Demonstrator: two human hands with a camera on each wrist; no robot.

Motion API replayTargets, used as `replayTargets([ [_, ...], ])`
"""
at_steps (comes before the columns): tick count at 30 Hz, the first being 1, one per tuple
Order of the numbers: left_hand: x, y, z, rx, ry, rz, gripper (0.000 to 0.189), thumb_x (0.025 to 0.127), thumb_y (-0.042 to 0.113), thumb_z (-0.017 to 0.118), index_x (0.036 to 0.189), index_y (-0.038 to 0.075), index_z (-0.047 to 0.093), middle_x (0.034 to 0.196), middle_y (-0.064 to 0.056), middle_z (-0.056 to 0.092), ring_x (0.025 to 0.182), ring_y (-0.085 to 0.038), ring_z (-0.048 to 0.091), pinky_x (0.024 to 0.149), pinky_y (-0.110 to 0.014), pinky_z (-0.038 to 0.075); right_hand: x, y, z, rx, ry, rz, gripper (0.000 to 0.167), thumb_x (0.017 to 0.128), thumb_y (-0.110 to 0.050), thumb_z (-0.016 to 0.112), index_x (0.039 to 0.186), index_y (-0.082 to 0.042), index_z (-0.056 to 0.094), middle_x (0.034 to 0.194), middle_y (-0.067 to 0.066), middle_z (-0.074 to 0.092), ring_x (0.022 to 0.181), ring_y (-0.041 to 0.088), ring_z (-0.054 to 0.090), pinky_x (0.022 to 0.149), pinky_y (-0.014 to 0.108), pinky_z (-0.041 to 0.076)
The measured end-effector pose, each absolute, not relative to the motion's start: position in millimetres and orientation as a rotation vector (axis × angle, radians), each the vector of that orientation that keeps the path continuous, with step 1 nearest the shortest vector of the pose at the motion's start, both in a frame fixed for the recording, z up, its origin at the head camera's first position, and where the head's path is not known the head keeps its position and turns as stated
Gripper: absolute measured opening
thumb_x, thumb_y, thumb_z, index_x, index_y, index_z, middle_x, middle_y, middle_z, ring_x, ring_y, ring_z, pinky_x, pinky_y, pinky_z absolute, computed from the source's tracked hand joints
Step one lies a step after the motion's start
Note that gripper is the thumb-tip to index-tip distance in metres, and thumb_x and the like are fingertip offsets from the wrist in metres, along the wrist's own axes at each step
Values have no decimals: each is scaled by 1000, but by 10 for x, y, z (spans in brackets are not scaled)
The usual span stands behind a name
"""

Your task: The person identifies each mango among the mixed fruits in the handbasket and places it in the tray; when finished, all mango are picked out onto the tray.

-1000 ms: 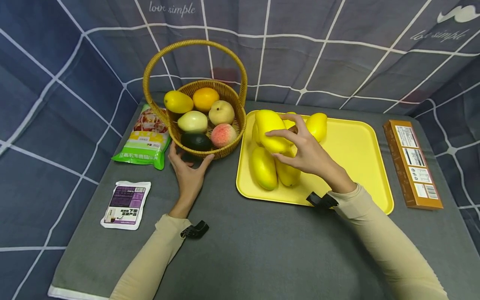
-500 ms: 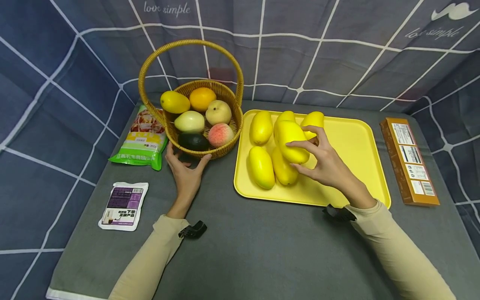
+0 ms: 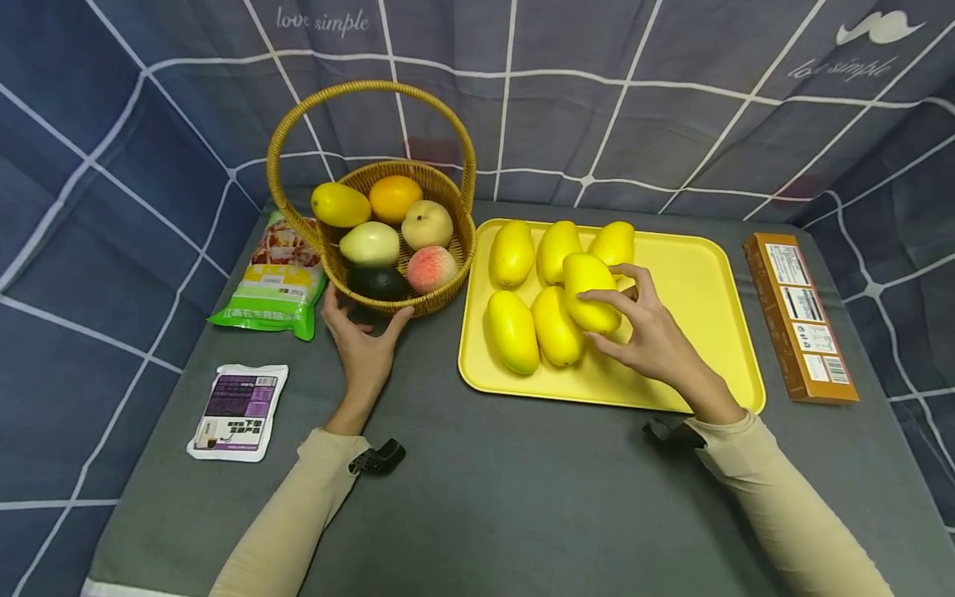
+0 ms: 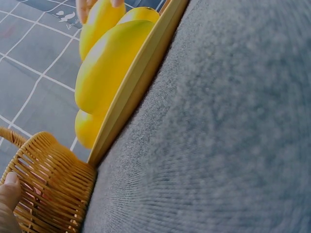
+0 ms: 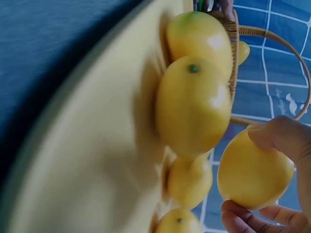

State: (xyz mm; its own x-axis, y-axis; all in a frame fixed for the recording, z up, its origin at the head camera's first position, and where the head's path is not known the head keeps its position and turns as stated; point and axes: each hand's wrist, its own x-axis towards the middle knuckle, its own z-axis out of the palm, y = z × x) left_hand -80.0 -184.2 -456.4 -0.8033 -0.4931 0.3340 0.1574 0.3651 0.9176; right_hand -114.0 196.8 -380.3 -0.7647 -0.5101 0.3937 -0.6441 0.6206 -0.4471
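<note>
My right hand (image 3: 656,336) grips a yellow mango (image 3: 587,290) between thumb and fingers. The right wrist view shows this mango (image 5: 252,170) held apart from the tray surface. Several other mangoes (image 3: 513,332) lie on the yellow tray (image 3: 694,315), in a back row and a front row. At the left, my left hand (image 3: 366,348) holds the near wall of a wicker basket (image 3: 472,236), its thumb (image 4: 10,187) pressed on the woven side. Inside that basket are a peach (image 3: 431,269), a dark green avocado-like fruit (image 3: 378,283), an orange (image 3: 395,199) and several others.
A green food packet (image 3: 272,286) lies left of the basket, partly under its rim. Nearer stands a white and purple packet (image 3: 237,412). An orange-brown box (image 3: 802,319) lies right of the tray. A grid-patterned cloth (image 3: 559,124) hangs behind.
My right hand has moved right and slightly nearer with the gripped mango, uncovering the mangoes beneath it. The left hand stays at the basket. The head view has shifted slightly.
</note>
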Motion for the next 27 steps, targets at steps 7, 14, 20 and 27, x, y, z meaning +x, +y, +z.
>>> replayTargets([
  [7,-805,-1827,-4553,297,-2068,-1478,104,76,29,85,154,15,18,148,-9,28,126,-22,40,80,-30,39,-985,2133,-3946,842,-2733,821,54,74,-13,84,123,-22,63,141,24,33,90,28,56,69,40,50],
  [14,-795,-1841,-4569,299,-2070,-1468,103,78,29,84,155,15,17,148,-7,27,127,-22,40,79,-24,38,-956,2211,-4076,851,-2782,824,55,76,-11,84,124,-23,61,141,23,32,89,26,53,69,38,48],
  [20,-787,-1839,-4569,301,-2067,-1476,102,77,28,84,154,16,18,148,-7,28,128,-21,40,80,-25,38,-957,2209,-4100,846,-2831,832,55,76,-11,84,124,-22,61,141,23,32,91,28,54,71,40,49],
  [27,-797,-1844,-4561,293,-2065,-1472,103,77,29,85,154,15,18,148,-6,27,129,-23,39,80,-29,38,-957,2215,-4141,811,-2864,840,56,77,-7,82,126,-20,58,141,27,29,94,35,53,74,47,49],
])
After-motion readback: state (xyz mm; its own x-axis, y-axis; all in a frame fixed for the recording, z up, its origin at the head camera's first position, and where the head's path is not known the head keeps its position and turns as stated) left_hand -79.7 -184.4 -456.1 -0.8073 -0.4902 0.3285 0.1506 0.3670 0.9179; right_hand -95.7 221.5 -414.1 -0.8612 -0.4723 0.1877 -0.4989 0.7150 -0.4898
